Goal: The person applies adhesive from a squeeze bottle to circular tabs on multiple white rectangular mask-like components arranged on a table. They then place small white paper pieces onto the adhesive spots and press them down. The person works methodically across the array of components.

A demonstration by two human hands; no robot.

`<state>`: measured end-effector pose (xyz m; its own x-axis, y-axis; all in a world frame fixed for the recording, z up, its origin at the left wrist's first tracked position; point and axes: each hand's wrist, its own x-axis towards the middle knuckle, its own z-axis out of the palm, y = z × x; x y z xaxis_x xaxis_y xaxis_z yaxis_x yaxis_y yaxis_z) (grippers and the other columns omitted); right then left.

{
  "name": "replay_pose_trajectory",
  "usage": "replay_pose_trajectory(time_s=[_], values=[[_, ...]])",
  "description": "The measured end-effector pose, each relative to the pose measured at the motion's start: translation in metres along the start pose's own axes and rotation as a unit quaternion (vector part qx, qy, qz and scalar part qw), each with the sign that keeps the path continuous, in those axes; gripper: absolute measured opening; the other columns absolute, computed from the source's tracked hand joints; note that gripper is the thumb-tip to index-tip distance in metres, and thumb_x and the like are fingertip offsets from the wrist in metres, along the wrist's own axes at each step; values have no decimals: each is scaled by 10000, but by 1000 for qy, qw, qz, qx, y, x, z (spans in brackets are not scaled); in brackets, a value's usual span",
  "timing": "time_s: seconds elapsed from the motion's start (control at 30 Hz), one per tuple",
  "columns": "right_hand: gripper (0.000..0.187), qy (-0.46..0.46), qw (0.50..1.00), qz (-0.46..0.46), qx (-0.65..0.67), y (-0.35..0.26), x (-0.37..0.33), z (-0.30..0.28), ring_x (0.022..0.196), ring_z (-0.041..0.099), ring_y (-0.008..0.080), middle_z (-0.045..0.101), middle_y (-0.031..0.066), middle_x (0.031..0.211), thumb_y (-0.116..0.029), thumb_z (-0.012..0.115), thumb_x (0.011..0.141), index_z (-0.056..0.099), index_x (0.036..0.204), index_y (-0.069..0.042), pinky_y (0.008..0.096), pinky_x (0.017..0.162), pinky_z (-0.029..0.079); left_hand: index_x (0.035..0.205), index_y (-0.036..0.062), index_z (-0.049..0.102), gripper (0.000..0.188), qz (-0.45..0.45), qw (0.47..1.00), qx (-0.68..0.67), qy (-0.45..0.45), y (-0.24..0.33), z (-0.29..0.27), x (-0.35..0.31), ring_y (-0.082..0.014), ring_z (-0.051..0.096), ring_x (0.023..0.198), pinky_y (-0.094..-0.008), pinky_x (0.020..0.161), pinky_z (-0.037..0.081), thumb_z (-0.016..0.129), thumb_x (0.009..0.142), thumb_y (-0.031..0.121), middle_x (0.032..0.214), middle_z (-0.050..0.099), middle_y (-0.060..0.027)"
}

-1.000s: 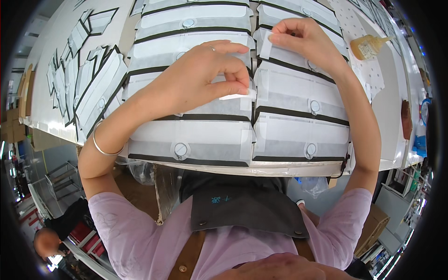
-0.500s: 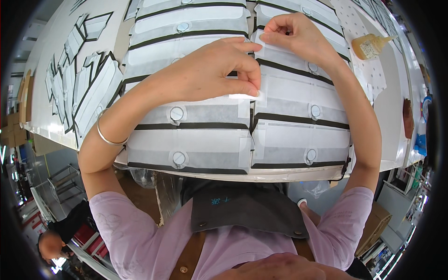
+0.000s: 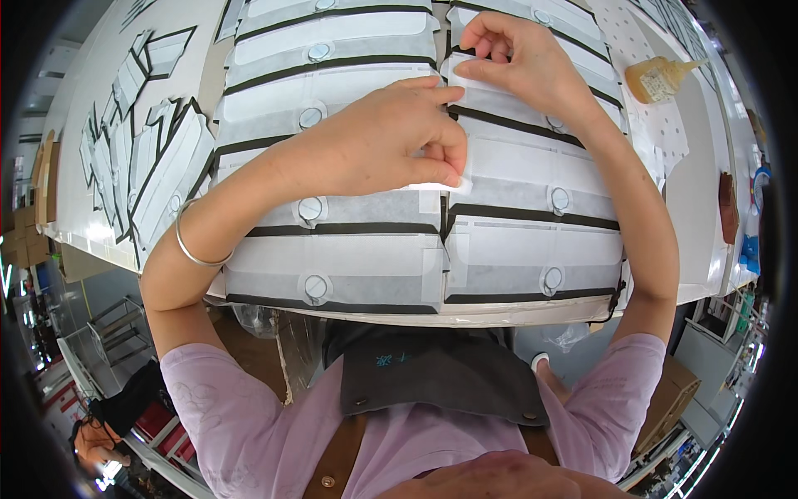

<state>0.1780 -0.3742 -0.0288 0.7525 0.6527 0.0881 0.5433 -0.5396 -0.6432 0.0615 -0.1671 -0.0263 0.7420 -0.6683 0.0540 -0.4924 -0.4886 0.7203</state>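
Note:
Two columns of overlapping white panels with black edges and round silvery discs lie in front of me. Over the seam between the columns, my left hand [image 3: 407, 137] has thumb and index finger pinched on a thin white strip [image 3: 428, 187], largely covered by the hand. Farther back, my right hand [image 3: 524, 62] is above the left end of a right-column panel [image 3: 515, 158]. Its fingers are curled in toward the thumb, and whatever they may hold cannot be made out. Nearest me lie a left-column panel [image 3: 374, 258] and its neighbour on the right [image 3: 499, 254].
A bottle of amber liquid [image 3: 652, 81] with a pointed nozzle lies on a dotted white sheet [image 3: 665, 133] to the right. Loose black-edged pieces [image 3: 170, 170] are heaped at the left. The table's front edge [image 3: 465, 316] runs before my apron.
My left hand has shifted slightly toward me along the seam, the white strip moving with it. My right hand has lifted slightly away, its fingers curling differently.

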Motion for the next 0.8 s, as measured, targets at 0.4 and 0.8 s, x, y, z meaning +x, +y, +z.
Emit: replay_pose_trajectory(time_s=[0.4,0.8], values=[[320,43,911,-297,-282,9,-25,-3,989,656,168,705,7,1058,-36,661,854,717,1166,-83,326,730,565,1010,37,742,175,-160,951,-100,244,1,-23,-27,-130,662,1026,-291,928,481,707,988,207,909,755,-37],[243,-106,953,36,282,-58,-19,4,706,610,64,698,11,784,-286,800,906,744,913,-49,206,600,451,1045,60,723,248,-183,916,-263,242,9,-11,-39,-55,622,837,-215,765,469,655,1023,297,914,738,-13]])
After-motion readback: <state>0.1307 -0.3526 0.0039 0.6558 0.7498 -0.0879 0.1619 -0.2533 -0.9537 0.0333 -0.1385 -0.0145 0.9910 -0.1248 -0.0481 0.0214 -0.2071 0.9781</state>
